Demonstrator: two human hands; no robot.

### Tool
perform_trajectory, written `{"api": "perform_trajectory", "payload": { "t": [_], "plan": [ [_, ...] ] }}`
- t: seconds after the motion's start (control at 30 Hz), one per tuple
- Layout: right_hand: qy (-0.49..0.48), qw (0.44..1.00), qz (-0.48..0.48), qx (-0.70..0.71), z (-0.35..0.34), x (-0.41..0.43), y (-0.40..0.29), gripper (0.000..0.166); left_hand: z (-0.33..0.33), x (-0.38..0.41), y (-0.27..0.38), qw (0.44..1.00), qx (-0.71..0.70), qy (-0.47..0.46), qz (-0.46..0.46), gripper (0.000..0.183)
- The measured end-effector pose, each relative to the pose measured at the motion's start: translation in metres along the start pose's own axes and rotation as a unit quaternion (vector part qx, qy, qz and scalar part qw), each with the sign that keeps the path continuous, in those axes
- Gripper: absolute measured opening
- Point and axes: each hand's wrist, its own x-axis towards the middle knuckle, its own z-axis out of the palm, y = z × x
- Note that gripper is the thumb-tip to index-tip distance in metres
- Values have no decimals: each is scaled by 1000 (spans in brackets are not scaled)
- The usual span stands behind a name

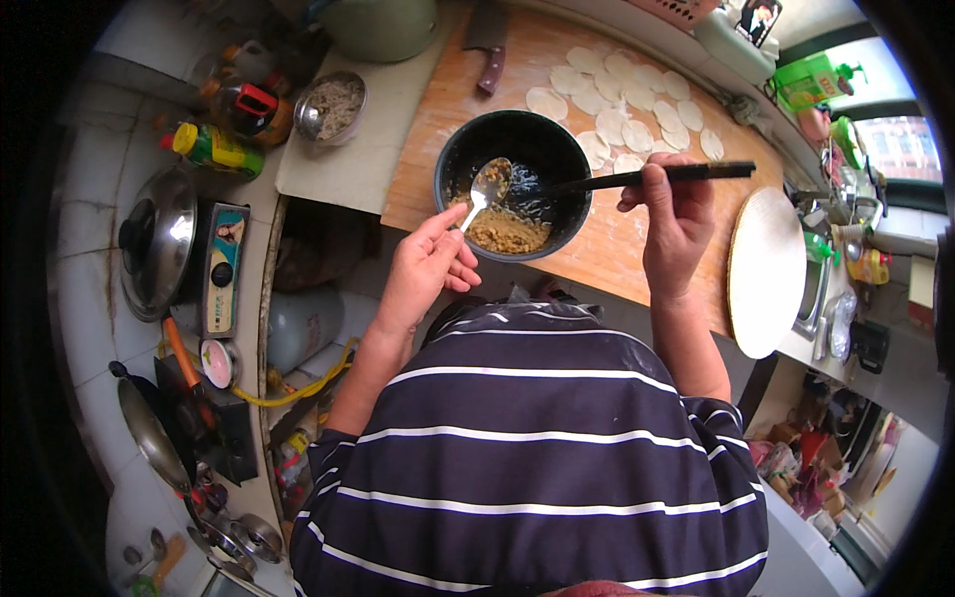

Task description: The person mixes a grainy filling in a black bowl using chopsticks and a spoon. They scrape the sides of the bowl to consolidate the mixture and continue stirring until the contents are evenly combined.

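Note:
A dark round pot (567,134) stands on the wooden board (425,127) near its front left edge. Inside it, a crumbly yellow-brown filling (507,230) lies toward the side closest to me. My left hand (433,261) pinches the handle of a metal spoon (492,179), whose bowl is over the pot with bits of food on it. In my right hand (675,216) is a pair of dark chopsticks (642,177); their lower ends reach into the pot. Beyond the pot, many thin round dough wrappers (612,127) are spread over the floured board, some overlapping.
A cleaver (491,67) lies at the board's far left. A bowl of pale minced food (336,108) holds a spoon, left of the board. A round, light tray (768,276) sits at the board's right end, before the sink. The gas stove (224,269) is at left.

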Motion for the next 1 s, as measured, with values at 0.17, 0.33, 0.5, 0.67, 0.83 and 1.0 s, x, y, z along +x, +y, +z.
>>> {"api": "perform_trajectory", "payload": {
  "t": [0.17,0.33,0.5,0.67,0.83,1.0],
  "plan": [
    [-74,997,-20,-15,11,-14,2,23,1,1,0,999,45,17,10,38],
    [-119,989,-27,-84,20,-25,11,15,7,-3,0,992,108,50,41,35],
    [-169,963,-103,-181,19,-20,-1,11,7,-6,0,977,186,74,76,32],
    [-237,942,-99,-216,20,-17,-4,8,11,-7,-2,953,261,102,116,29],
    [-231,947,-71,-211,24,-24,-5,8,6,-3,-10,933,306,117,150,29],
    [-203,944,-103,-239,23,-25,3,7,2,-5,-10,919,339,133,150,28]
  ]
}}
